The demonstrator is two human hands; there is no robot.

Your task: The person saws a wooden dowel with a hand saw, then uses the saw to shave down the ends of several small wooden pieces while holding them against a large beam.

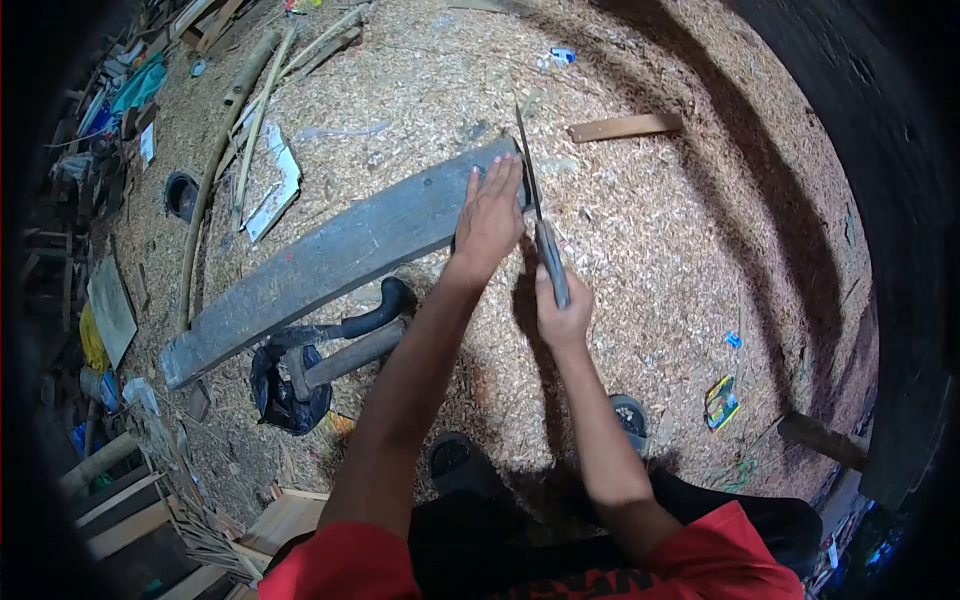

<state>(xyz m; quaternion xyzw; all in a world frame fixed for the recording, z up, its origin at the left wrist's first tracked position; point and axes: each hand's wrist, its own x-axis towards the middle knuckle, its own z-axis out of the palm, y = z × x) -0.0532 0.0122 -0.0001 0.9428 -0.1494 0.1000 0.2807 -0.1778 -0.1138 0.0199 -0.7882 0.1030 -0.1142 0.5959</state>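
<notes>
A long grey plank (350,245), slightly curved along its edge, slants across the ground in the head view. My left hand (490,210) lies flat on top of its upper right end, fingers stretched toward that end. My right hand (565,310) is wrapped round the grey handle of a machete (533,175). Its narrow dark blade shows almost edge-on, points away from me and stands right beside the plank's end. Below the plank lie a hammer (350,360) and a tool with a curved black handle (380,308), partly over a black bag (290,400).
Wood chips cover the ground. A short wood strip (627,127) lies beyond the machete. Long poles (225,150) and a white broken board (273,190) lie at the left, near scrap piles. A yellow-green packet (720,403) is at the right. A dark post (905,250) borders the right side.
</notes>
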